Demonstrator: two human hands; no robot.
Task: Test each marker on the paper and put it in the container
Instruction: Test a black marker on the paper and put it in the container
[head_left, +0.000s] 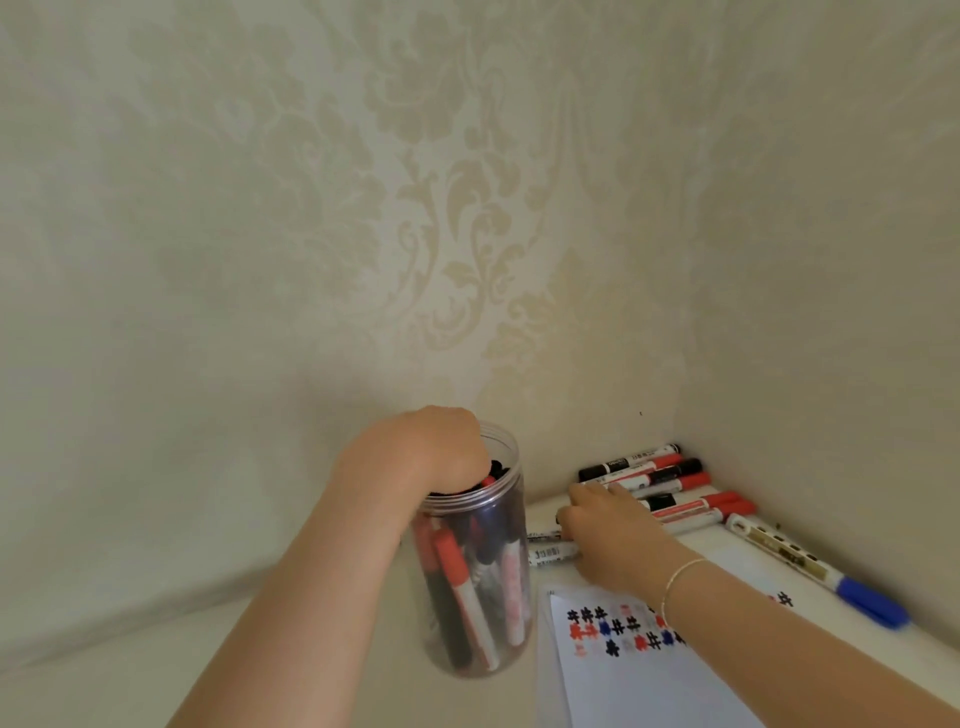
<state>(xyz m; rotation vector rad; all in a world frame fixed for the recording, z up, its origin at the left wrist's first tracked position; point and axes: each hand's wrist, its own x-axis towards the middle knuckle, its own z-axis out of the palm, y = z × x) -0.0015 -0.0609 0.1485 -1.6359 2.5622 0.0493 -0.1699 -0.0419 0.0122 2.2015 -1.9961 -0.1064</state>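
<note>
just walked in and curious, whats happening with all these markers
A person is sorting markers at a table in a wallpapered corner. The left hand reaches into the mouth of a clear container already holding many red and black markers. The right hand rests on the pile of loose markers by the wall, seemingly picking the next one. The paper in front shows red, black and blue test marks, and a blue marker lies apart to the right.

Red- and black-capped markers (670, 480), one blue-capped marker (818, 569), cream damask wallpaper (467, 234), red-black-blue scribbled white paper (639, 670).
</note>
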